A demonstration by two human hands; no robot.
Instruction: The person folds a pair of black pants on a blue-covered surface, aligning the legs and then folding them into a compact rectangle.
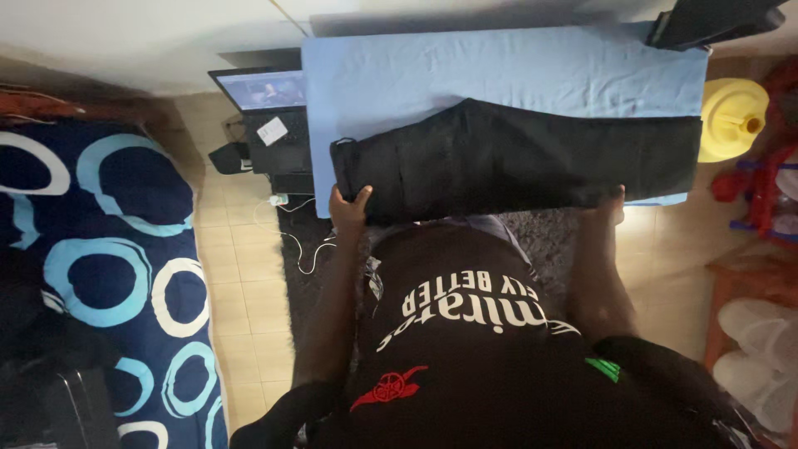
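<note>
On blue cloth [399, 66], trousers [515, 158] lie crosswise.

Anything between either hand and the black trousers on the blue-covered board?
Nothing visible. The left hand already grips the near edge of the black trousers at the waistband end, and the right hand touches the near edge at the leg end. The trousers lie flat on the blue cover, with nothing on top.

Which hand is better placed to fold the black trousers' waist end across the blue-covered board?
Left, probably. The left hand grips the folded black trousers at the waist end; the right hand holds the near edge further along.
</note>
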